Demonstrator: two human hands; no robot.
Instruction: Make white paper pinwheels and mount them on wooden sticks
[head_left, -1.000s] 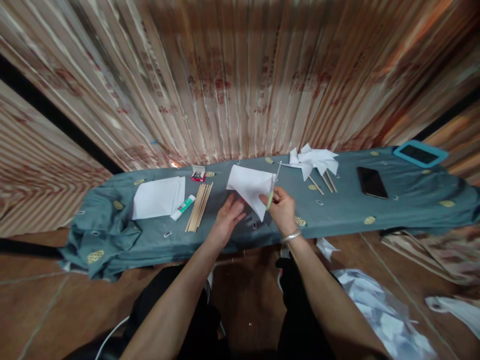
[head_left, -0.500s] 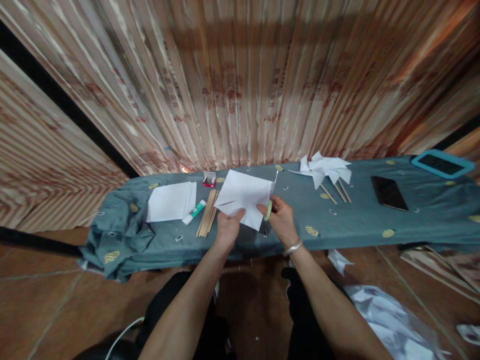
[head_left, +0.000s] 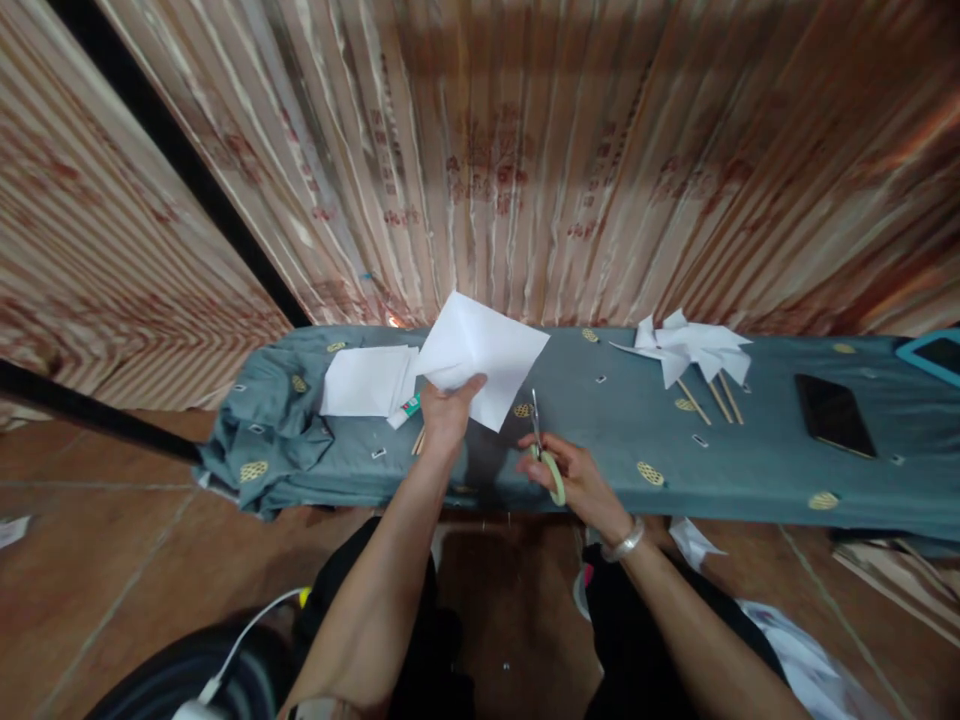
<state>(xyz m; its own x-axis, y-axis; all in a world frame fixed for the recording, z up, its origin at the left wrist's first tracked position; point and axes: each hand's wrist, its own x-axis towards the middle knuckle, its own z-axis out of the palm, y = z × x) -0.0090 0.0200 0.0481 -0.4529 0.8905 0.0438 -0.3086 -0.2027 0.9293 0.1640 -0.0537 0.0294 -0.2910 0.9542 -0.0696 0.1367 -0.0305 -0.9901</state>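
A stack of white sheets (head_left: 367, 381) lies at the left end of the table (head_left: 600, 470), which is draped in a grey-blue cloth, with a glue stick (head_left: 405, 408) just beside the stack. The left hand (head_left: 444, 415) is closed on the lower edge of a white sheet (head_left: 484, 358), thumb on top, holding it raised above the table and tilted. Sticks (head_left: 417, 440) peek out from behind that hand. The right hand (head_left: 571, 478) is closed around the green handles of scissors (head_left: 541, 450), blades together and pointing away over the cloth, apart from the sheet. Farther right lie paper pinwheels (head_left: 690, 348) on sticks, then a dark phone (head_left: 835, 414), and a blue-cased tablet (head_left: 934, 352) at the edge.
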